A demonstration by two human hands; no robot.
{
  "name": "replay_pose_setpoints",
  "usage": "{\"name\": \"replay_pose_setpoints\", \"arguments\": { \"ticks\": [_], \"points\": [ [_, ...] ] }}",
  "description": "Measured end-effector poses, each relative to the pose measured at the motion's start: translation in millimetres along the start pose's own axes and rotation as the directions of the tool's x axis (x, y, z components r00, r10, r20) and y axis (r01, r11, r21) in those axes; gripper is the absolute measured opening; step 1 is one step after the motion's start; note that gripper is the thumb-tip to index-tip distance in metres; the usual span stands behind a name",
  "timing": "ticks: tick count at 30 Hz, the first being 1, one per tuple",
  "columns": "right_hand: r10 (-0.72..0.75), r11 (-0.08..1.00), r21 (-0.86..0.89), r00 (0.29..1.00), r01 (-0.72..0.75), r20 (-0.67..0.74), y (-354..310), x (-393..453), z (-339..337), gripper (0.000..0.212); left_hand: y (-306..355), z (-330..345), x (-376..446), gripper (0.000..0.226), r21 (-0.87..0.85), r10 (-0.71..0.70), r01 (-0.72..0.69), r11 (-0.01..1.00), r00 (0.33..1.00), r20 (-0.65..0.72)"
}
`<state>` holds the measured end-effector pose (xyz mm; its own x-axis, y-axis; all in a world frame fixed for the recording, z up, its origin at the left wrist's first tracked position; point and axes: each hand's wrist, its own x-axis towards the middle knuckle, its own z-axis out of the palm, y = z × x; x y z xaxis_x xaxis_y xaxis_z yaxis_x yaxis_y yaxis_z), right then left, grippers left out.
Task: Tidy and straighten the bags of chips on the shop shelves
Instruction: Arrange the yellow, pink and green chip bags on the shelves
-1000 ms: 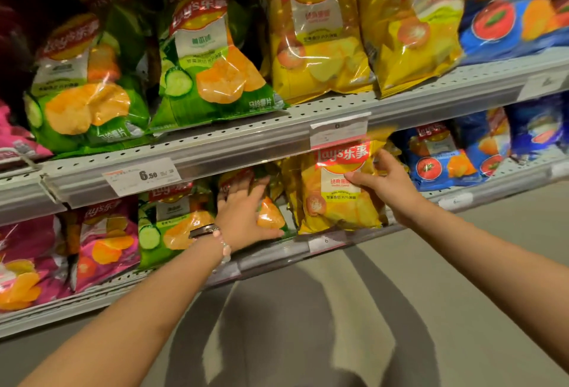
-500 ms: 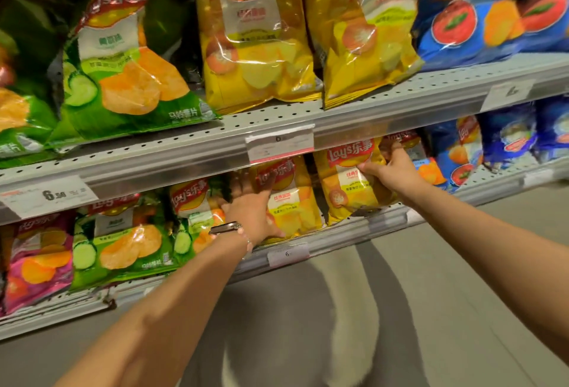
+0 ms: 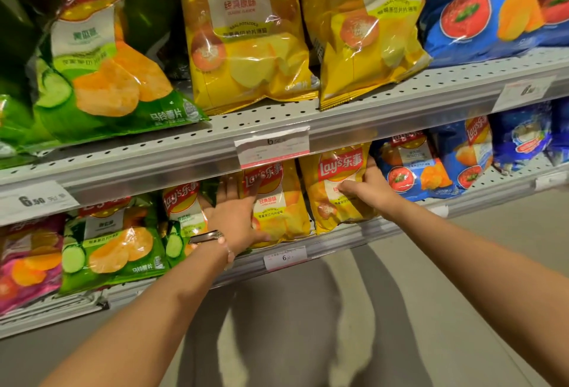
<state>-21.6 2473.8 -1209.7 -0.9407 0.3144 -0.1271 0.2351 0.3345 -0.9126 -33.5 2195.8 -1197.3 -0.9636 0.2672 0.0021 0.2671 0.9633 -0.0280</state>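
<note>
Two yellow chip bags stand side by side on the lower shelf (image 3: 338, 243). My left hand (image 3: 235, 214) lies flat with straight fingers against the left yellow bag (image 3: 283, 205), at its left edge, with the thumb under its lower part. My right hand (image 3: 368, 189) grips the right yellow bag (image 3: 331, 189) by its right edge, thumb across the front and fingers behind. Both bags stand upright, labels facing out. A small green cucumber bag (image 3: 181, 211) sits just left of my left hand.
Larger yellow bags (image 3: 246, 35), a green bag (image 3: 101, 72) and blue tomato bags (image 3: 480, 17) fill the upper shelf (image 3: 184, 155). Blue bags (image 3: 412, 168) stand right of my right hand; green (image 3: 107, 242) and pink bags (image 3: 27, 260) lie to the left. Price tags hang on both rails. Grey floor lies below.
The view has shifted closer and to the right. My left hand moved from the green bag onto the left yellow bag. My right hand stays holding the right yellow bag's edge.
</note>
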Motion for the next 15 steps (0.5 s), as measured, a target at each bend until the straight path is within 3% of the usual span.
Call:
{"name": "replay_pose_setpoints", "arguments": {
  "ticks": [3, 5, 9, 15],
  "points": [
    [-0.183, 0.972, -0.185, 0.962, 0.146, -0.201, 6.1, -16.0, 3.9, 0.100, 0.5, 1.3, -2.9, 0.122, 0.006, -0.101, 0.101, 0.995, 0.995, -0.023],
    [-0.300, 0.927, -0.299, 0.927, 0.227, -0.226, 8.4, -31.4, 11.5, 0.114, -2.4, 3.8, -4.4, 0.126, -0.088, -0.166, 0.165, 0.982, 0.986, -0.004],
    [-0.376, 0.874, -0.377, 0.918, 0.306, -0.128, 9.0, -39.2, 24.9, 0.122, -2.9, 9.0, -3.6, 0.120, -0.102, -0.155, 0.156, 0.982, 0.988, 0.018],
    [-0.255, 0.787, -0.570, 0.966, 0.235, 0.045, -5.0, -18.9, 28.0, 0.127, 1.4, 8.8, -1.2, 0.110, -0.073, -0.150, 0.152, 0.986, 0.988, 0.035]
  ]
}}
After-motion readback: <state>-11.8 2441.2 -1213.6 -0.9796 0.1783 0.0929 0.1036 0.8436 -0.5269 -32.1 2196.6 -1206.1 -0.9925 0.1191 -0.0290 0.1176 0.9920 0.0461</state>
